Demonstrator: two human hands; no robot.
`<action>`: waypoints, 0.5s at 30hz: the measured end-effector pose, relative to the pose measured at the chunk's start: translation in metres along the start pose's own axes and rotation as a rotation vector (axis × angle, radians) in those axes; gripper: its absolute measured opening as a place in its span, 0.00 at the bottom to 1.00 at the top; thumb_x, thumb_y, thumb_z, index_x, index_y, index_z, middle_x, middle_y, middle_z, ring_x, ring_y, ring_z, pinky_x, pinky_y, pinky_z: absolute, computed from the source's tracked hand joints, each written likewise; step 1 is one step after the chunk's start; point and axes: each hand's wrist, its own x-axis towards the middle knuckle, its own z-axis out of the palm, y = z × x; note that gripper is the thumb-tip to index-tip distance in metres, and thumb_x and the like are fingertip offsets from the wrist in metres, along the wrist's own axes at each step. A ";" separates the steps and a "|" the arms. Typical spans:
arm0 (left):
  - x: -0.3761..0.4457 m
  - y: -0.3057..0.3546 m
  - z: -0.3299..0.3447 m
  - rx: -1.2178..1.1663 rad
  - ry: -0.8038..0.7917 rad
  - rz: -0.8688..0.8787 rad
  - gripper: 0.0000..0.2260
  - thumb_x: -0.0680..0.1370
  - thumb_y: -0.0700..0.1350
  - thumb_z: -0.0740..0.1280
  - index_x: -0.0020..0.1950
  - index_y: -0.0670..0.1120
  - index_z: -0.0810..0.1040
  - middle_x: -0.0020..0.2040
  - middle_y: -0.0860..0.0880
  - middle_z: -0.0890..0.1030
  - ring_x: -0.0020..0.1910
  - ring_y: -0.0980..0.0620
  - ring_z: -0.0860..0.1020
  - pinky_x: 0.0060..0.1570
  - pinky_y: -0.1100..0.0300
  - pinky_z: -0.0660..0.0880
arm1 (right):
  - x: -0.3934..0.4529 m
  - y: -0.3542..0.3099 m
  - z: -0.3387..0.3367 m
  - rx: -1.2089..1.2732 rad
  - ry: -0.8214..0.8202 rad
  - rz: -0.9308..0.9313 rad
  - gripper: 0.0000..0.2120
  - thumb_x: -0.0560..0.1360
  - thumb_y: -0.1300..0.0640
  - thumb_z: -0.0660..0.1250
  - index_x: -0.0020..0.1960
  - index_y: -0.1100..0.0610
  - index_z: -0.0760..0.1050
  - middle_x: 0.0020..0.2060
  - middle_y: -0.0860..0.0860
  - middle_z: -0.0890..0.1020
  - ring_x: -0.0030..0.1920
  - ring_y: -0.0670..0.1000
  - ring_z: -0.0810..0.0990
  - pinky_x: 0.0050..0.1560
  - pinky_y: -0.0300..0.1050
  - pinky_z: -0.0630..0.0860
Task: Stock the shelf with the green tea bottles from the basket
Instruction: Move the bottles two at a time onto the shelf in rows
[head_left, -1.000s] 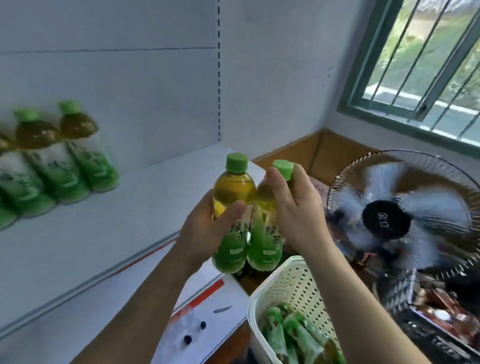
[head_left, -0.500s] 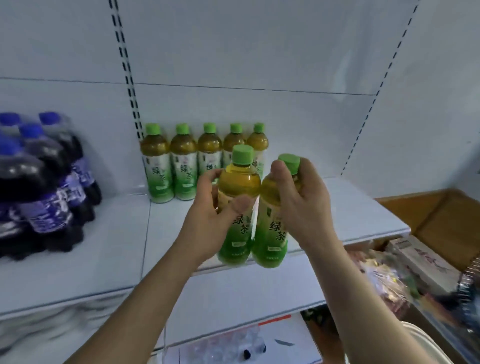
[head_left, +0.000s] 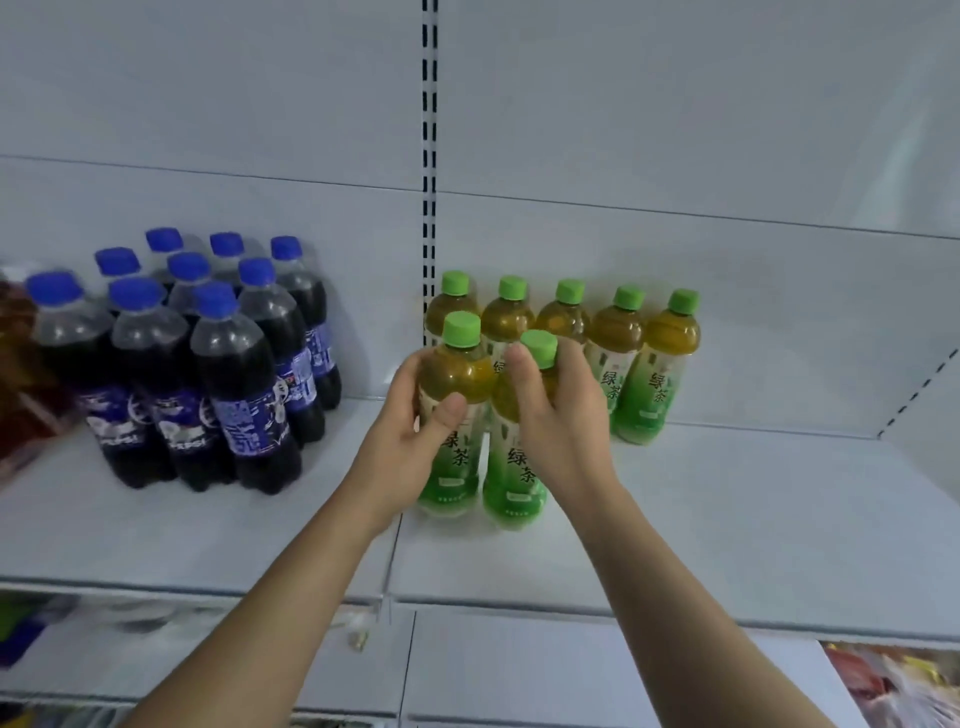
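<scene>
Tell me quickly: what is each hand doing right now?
Left hand: grips the left bottle.
Right hand: grips the right bottle near its neck.

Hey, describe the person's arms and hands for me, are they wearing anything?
Nothing worn that shows. Both forearms are bare, with no sleeves in view. The left hand and right hand have no gloves, and no rings, watch or bracelets are visible. Fingernails look short and unpainted.

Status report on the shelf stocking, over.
Left hand grips one green tea bottle; right hand grips a second bottle. Both upright at the shelf, before the back row. Nothing blocking.
</scene>
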 end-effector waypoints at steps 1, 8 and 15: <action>0.004 -0.003 -0.001 0.016 0.006 0.006 0.28 0.82 0.63 0.68 0.80 0.59 0.66 0.73 0.59 0.79 0.74 0.58 0.76 0.78 0.46 0.71 | 0.004 0.006 0.005 0.002 -0.001 -0.004 0.10 0.86 0.40 0.65 0.50 0.44 0.74 0.45 0.45 0.82 0.46 0.46 0.81 0.46 0.45 0.77; 0.020 -0.023 0.001 0.040 0.029 0.031 0.23 0.85 0.54 0.65 0.79 0.56 0.66 0.69 0.63 0.81 0.71 0.60 0.78 0.71 0.65 0.73 | 0.015 0.030 0.025 0.012 -0.005 -0.028 0.14 0.86 0.39 0.63 0.55 0.49 0.75 0.47 0.48 0.80 0.49 0.51 0.80 0.50 0.55 0.79; 0.003 -0.061 -0.004 0.189 0.001 -0.021 0.36 0.77 0.57 0.77 0.80 0.69 0.63 0.76 0.56 0.74 0.77 0.54 0.73 0.73 0.44 0.76 | -0.027 0.077 0.012 0.002 -0.215 0.079 0.42 0.80 0.30 0.62 0.87 0.42 0.51 0.62 0.44 0.83 0.58 0.42 0.82 0.60 0.47 0.78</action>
